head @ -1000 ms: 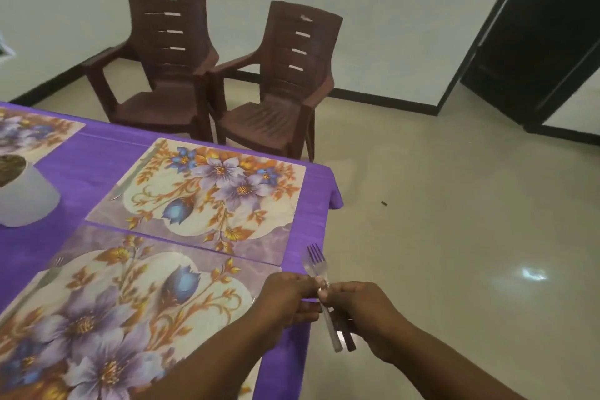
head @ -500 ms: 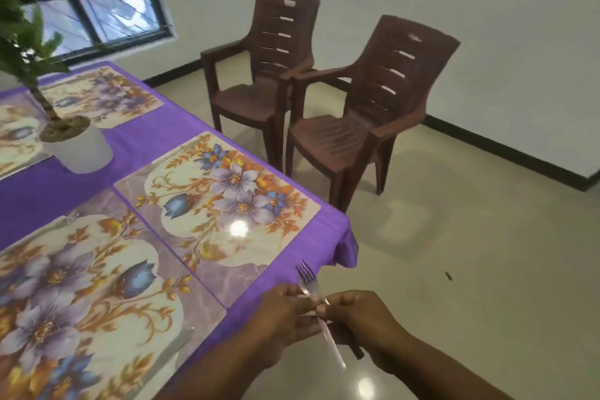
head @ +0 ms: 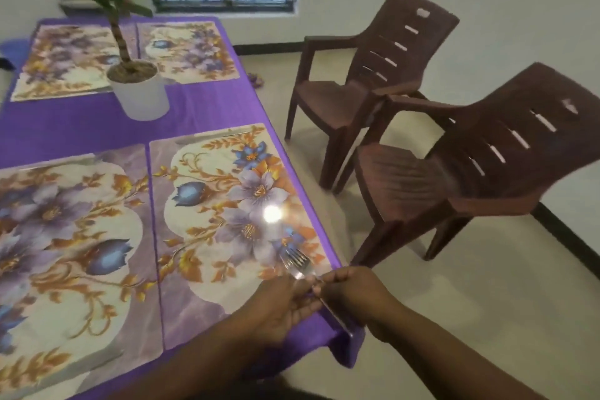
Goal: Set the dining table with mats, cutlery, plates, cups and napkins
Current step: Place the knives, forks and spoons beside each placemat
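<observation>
Chairs [head: 431, 127] beside table [head: 211, 107]; plant pot [head: 143, 97] between mats [head: 227, 204].

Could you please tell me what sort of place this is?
Most likely a home dining room: a table under a purple cloth laid with floral mats, two brown plastic armchairs alongside, and a potted plant as centrepiece.

Silver metal forks [head: 296, 265], seemingly two, pinched by left hand [head: 281, 305] and right hand [head: 352, 297] above floral rectangular placemat [head: 224, 204], purple-clothed table [head: 81, 127].
</observation>
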